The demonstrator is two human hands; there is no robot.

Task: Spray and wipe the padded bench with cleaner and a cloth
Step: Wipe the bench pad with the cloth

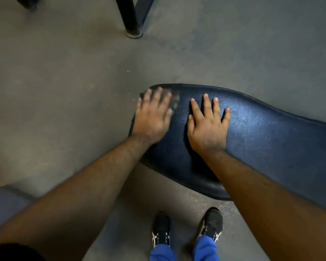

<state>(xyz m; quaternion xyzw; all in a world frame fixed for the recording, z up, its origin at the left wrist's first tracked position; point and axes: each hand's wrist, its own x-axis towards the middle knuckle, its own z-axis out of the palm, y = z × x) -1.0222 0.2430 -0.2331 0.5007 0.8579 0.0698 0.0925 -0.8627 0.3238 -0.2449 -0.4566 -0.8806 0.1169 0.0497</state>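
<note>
Left hand (151, 117) flat, fingers spread wide, pressing a dark cloth (174, 99) onto the rounded end of the padded bench (262, 136); only a corner of cloth peeks out past the fingertips, blurred. Right hand (207, 125) lies just beside it, palm down, fingers splayed, holding nothing. The bench runs long from that rounded end off toward the right edge of view. Its vinyl looks smooth and cushioned, likely slick when wet; the cloth seems limp and light, best pinned under a flat palm. No cleaner bottle in sight.
</note>
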